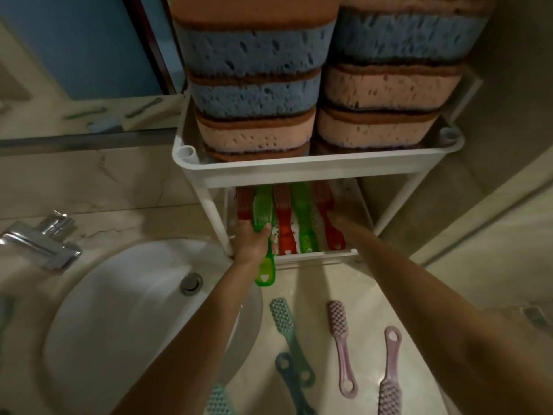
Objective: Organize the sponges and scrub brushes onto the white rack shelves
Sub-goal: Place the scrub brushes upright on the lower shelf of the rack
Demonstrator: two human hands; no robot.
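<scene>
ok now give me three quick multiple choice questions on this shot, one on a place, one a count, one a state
1. Where are the sponges stacked?
A) in the sink
B) on the top shelf of the rack
C) on the floor

2. How many pink brushes lie on the counter?
A) one
B) two
C) four

3. What is the left hand doing?
A) hanging empty
B) resting on the tap
C) gripping a green brush

Answers:
1 B, both stacks fill the upper tray.
2 B, two pink ones lie right of the teal brushes.
3 C, its fingers curl round the brush at the lower shelf.
</scene>
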